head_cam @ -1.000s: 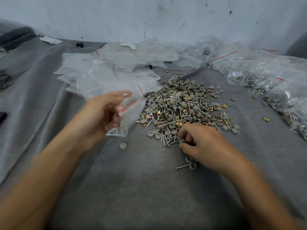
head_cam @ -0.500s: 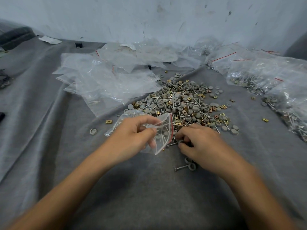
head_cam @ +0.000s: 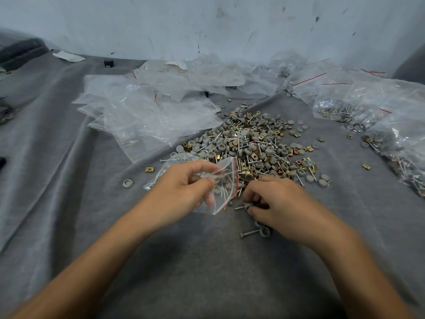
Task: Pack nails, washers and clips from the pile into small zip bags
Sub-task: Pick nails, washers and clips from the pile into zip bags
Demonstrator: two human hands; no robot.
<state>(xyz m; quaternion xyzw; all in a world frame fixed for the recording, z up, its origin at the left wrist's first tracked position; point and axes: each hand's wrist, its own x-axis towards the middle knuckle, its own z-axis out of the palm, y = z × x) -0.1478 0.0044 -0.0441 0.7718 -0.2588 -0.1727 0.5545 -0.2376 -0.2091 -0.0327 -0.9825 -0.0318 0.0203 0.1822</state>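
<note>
Cloth (head_cam: 69,180), across the foreground: grey, matt, softly napped and creased. Pile (head_cam: 253,146), centre: nails (head_cam: 249,233) of bright, smooth metal; washers (head_cam: 127,183) dull grey and matt, plastic- or rubber-like; clips (head_cam: 149,169) of brass-coloured metal with a glossy sheen. Zip bag (head_cam: 227,173), lower centre: thin clear plastic film, glossy and crinkled, with a red strip at its mouth. Empty bags (head_cam: 149,116), upper left, and filled bags (head_cam: 379,116), right: the same shiny film. Wall (head_cam: 207,24), top: matt, scuffed paint.
</note>
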